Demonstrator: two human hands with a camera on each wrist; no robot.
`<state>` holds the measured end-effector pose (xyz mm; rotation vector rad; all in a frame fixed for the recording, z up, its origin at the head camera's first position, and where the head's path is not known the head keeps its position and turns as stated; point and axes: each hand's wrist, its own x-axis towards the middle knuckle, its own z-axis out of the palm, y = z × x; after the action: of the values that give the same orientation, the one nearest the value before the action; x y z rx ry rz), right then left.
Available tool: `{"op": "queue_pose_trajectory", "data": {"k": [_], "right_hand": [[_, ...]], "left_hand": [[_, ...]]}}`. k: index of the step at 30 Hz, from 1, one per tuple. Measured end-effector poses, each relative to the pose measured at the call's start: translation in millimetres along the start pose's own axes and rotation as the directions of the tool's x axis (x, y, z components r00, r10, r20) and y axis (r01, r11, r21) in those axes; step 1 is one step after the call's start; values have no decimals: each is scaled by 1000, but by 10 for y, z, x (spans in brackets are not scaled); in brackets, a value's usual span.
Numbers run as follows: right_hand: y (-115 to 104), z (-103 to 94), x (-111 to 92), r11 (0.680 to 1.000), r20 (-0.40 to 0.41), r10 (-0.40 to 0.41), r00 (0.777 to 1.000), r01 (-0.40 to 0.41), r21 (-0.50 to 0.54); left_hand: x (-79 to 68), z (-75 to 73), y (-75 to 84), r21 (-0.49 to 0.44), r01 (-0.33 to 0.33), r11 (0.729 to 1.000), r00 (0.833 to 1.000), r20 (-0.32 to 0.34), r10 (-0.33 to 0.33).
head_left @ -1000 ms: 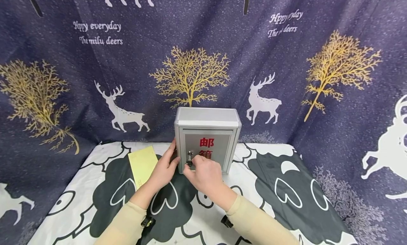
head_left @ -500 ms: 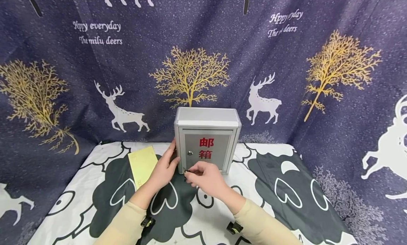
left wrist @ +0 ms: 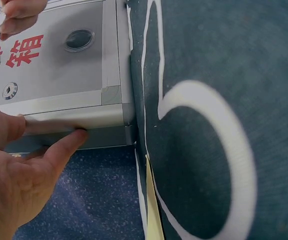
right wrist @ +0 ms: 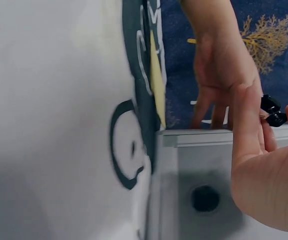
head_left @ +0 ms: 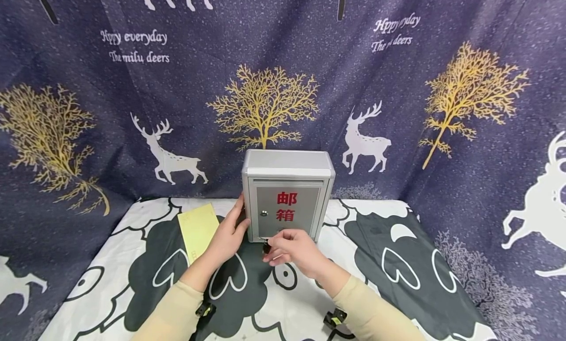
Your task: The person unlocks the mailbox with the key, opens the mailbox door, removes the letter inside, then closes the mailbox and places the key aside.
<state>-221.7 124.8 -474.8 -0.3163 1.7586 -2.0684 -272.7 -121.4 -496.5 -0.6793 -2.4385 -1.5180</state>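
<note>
A silver mailbox (head_left: 305,196) with red characters stands upright at the middle of the table, its door closed. My left hand (head_left: 227,238) rests along the box's left side, thumb and fingertips touching the edge in the left wrist view. The right hand (head_left: 295,250) pinches black-headed keys (head_left: 267,245) between thumb and fingers, in front of the door's lower part. These keys (right wrist: 274,111) show two black heads in the right wrist view. The lock (head_left: 264,213) sits on the door's left side, with its keyhole bare. Lower on the door is a round dark window (left wrist: 79,40).
A yellow envelope (head_left: 199,230) lies flat left of the mailbox, partly behind the left forearm. A patterned cloth (head_left: 398,277) covers the table. Behind the box hangs a dark blue curtain (head_left: 185,100) with deer and trees.
The right hand has drawn the keys away from the lock, down, then slightly right. The left hand stays on the mailbox's side.
</note>
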Motion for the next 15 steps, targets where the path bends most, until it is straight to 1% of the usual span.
{"op": "queue_pose_trajectory", "data": {"k": [4,7,15], "right_hand": [[69,-71,24,999,12,33,999,-33,34],[107,-125,33,998,13,53,999,-53,33],[198,-237,52,993,3,110,994,-110,45]], "left_hand": [[-3,-3,14,-15,6,1000,1000,7,-6],[-5,-5,26,-17,8,1000,1000,13,-8],[0,-3,34,-4,1,1000,1000,-2,-1]]}}
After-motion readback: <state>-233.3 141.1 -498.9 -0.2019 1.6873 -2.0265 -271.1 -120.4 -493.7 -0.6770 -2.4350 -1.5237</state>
